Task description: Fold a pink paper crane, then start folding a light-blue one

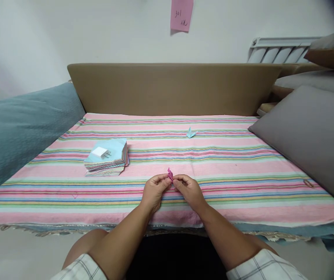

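A small piece of folded magenta paper point(170, 174) is pinched between my two hands, just above the striped cloth point(161, 146). My left hand point(154, 192) grips it from the left with thumb and forefinger. From the other side, my right hand point(190, 192) pinches it the same way, and the fingertips nearly meet. Most of the paper's lower part is hidden by the fingers. Farther back on the cloth lies a light blue folded paper figure point(190, 133) with a pointed tip standing up.
On the left sits a stack of square coloured paper point(120, 153) with a white plug adapter point(100, 152) on top. A blue cushion point(29, 120) leans at left, a grey pillow point(307, 136) at right. A brown ring-like band point(308, 183) lies near the pillow. A brown backrest point(173, 89) stands behind.
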`<state>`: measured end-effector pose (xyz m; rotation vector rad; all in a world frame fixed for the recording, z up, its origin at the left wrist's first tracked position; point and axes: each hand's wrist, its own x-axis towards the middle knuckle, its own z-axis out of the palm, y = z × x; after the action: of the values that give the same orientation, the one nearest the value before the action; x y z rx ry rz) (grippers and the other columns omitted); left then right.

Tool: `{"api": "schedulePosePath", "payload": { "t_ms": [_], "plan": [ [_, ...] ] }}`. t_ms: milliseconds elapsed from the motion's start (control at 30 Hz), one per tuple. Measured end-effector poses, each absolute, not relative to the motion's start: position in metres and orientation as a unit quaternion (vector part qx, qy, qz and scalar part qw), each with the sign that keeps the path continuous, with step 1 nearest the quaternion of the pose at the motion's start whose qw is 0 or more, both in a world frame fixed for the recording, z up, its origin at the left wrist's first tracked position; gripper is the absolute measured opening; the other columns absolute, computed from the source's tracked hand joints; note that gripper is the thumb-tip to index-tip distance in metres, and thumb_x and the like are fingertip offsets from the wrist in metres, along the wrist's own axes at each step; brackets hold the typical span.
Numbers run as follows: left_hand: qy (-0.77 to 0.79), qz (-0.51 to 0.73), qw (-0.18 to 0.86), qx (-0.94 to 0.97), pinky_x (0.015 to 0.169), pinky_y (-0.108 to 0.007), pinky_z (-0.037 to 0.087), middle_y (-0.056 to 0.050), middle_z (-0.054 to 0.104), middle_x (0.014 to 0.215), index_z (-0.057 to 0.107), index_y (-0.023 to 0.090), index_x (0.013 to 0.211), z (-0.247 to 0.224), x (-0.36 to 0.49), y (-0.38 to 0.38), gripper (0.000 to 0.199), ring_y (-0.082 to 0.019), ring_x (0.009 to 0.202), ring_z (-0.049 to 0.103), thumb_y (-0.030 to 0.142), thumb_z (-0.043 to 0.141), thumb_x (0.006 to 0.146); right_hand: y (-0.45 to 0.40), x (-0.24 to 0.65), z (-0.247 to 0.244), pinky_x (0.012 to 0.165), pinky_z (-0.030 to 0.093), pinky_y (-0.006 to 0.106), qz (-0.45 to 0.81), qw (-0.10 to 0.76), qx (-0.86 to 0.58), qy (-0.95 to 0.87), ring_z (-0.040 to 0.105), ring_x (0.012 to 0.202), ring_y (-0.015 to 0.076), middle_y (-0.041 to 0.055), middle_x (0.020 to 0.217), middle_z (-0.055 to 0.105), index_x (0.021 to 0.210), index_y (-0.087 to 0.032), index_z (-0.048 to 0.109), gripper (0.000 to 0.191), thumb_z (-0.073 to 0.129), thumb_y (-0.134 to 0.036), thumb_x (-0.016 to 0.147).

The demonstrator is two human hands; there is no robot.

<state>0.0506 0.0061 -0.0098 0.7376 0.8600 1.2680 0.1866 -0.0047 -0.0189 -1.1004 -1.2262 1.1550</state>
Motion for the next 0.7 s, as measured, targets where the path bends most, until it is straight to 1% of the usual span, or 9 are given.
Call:
{"api": "schedulePosePath", "payload": {
  "t_ms": [100, 233, 433, 533, 600, 700],
  "plan": [
    [0.390, 0.555, 0.650, 0.341, 0.068, -0.026, 0.050, -0.004, 0.070, 0.071, 0.071, 0.013, 0.076, -0.011, 0.051, 0.006, 0.033, -0.013, 0.065, 0.061, 0.030, 0.084, 0.051, -0.005, 0.186, -0.017, 0.062, 0.050, 0.028, 0.469, 0.532, -0.471, -0.524, 0.061, 0.066, 0.0157, 0.0028, 0.074, 0.067, 0.082, -0.017, 0.064, 0.029, 0.066, -0.043, 0.070],
    [0.391, 0.561, 0.630, 0.368, 0.067, -0.025, 0.049, -0.003, 0.068, 0.069, 0.071, 0.013, 0.072, -0.011, 0.051, 0.005, 0.028, -0.013, 0.064, 0.060, 0.034, 0.081, 0.055, -0.007, 0.187, -0.016, 0.064, 0.050, 0.028, 0.430, 0.528, -0.473, -0.559, 0.062, 0.069, 0.0166, 0.0031, 0.076, 0.068, 0.084, -0.018, 0.065, 0.025, 0.064, -0.040, 0.073],
    [0.401, 0.554, 0.600, 0.415, 0.065, -0.026, 0.049, -0.002, 0.062, 0.068, 0.069, 0.014, 0.068, -0.017, 0.050, 0.004, 0.028, -0.013, 0.066, 0.058, 0.042, 0.072, 0.065, -0.007, 0.188, -0.018, 0.068, 0.050, 0.028, 0.317, 0.528, -0.468, -0.634, 0.062, 0.075, 0.0174, 0.0050, 0.082, 0.066, 0.083, -0.020, 0.067, 0.020, 0.057, -0.036, 0.080],
    [0.418, 0.551, 0.559, 0.457, 0.066, -0.025, 0.048, -0.001, 0.060, 0.068, 0.068, 0.015, 0.064, -0.022, 0.048, 0.006, 0.026, -0.013, 0.067, 0.056, 0.040, 0.067, 0.069, -0.007, 0.187, -0.019, 0.071, 0.050, 0.029, 0.269, 0.541, -0.461, -0.650, 0.061, 0.082, 0.0181, 0.0065, 0.088, 0.063, 0.084, -0.020, 0.067, 0.016, 0.058, -0.033, 0.080],
    [0.436, 0.547, 0.511, 0.499, 0.066, -0.025, 0.046, -0.001, 0.059, 0.065, 0.067, 0.016, 0.062, -0.024, 0.046, 0.007, 0.025, -0.013, 0.066, 0.054, 0.038, 0.065, 0.071, -0.007, 0.186, -0.021, 0.069, 0.051, 0.028, 0.275, 0.548, -0.462, -0.641, 0.060, 0.081, 0.0177, 0.0071, 0.091, 0.062, 0.087, -0.020, 0.066, 0.017, 0.059, -0.033, 0.078],
    [0.454, 0.538, 0.443, 0.555, 0.066, -0.025, 0.043, -0.001, 0.058, 0.064, 0.068, 0.017, 0.062, -0.023, 0.045, 0.007, 0.023, -0.013, 0.065, 0.053, 0.035, 0.061, 0.074, -0.007, 0.183, -0.024, 0.067, 0.053, 0.028, 0.339, 0.548, -0.469, -0.604, 0.061, 0.076, 0.0165, 0.0067, 0.091, 0.062, 0.097, -0.019, 0.062, 0.024, 0.060, -0.034, 0.077]
  ]
}}
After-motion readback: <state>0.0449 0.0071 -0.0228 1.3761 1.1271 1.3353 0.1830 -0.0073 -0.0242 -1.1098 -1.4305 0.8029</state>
